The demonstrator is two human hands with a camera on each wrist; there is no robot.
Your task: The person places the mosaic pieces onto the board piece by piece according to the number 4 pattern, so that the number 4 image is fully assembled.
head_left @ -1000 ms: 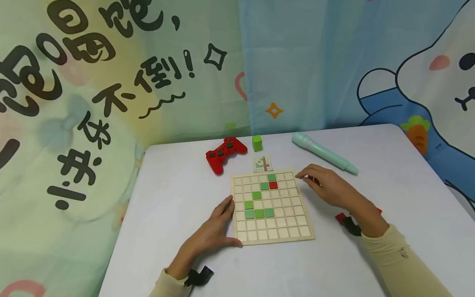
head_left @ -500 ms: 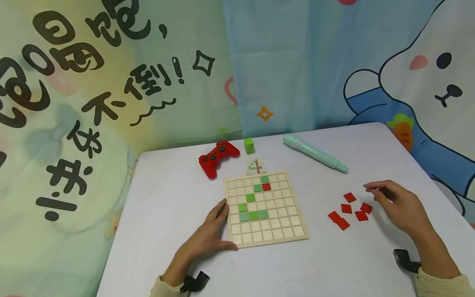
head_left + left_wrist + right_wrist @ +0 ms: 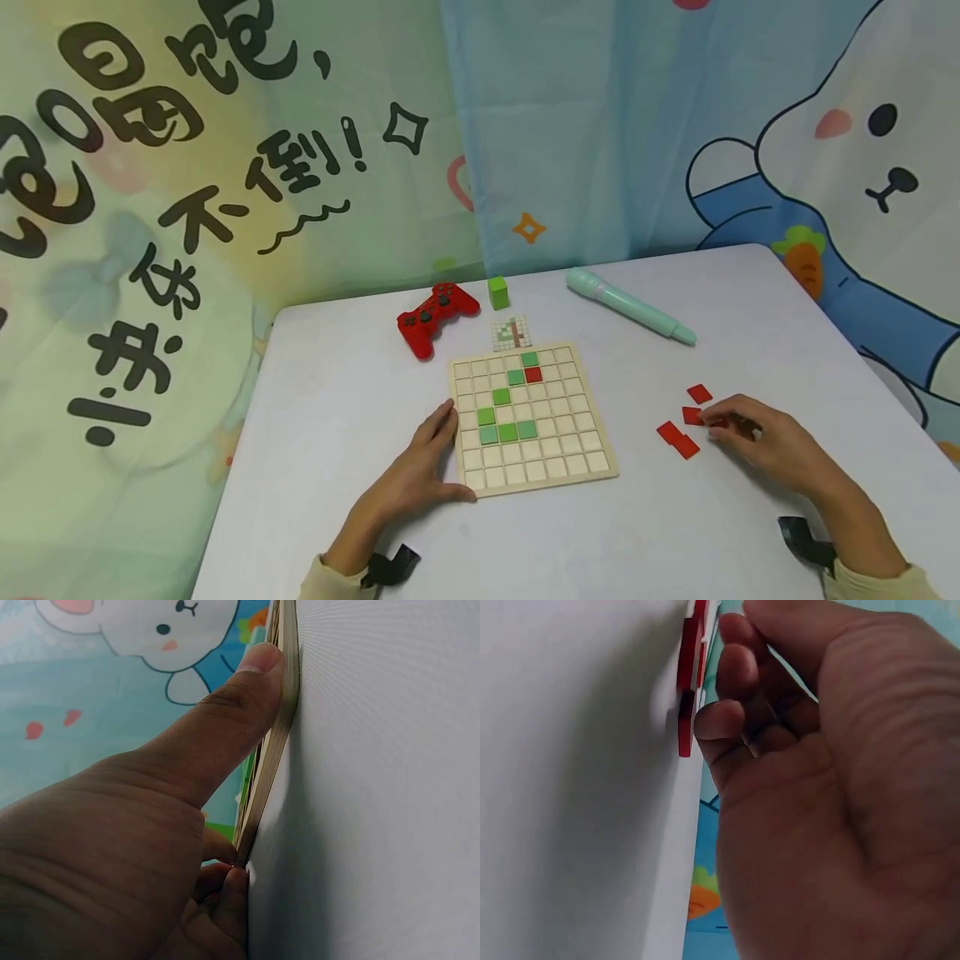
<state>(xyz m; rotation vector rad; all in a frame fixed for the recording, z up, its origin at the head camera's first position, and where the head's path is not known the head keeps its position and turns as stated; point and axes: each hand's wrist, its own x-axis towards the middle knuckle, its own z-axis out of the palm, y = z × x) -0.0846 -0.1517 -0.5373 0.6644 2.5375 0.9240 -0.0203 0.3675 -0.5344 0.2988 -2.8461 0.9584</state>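
A square wooden grid board (image 3: 596,462) lies on the white table, with several green tiles (image 3: 507,432) and one red tile (image 3: 533,375) in its cells. My left hand (image 3: 414,467) rests at its near left corner, thumb at the corner and fingers along the left edge. In the left wrist view the thumb (image 3: 225,712) presses against the board's side (image 3: 271,761). To the right, my right hand (image 3: 772,446) reaches over a group of loose red tiles (image 3: 686,447), fingers bent, fingertips right at them. Whether it pinches one I cannot tell.
Behind the board lies a small pattern card (image 3: 511,333). A red game controller (image 3: 437,318), a green cube (image 3: 498,292) and a mint-green toy microphone (image 3: 632,307) sit near the table's far edge. A printed curtain (image 3: 555,133) hangs behind.
My right hand has gone from beside the board's far right corner out to the right, then down and left onto the loose red tiles. My left hand stays at the board.
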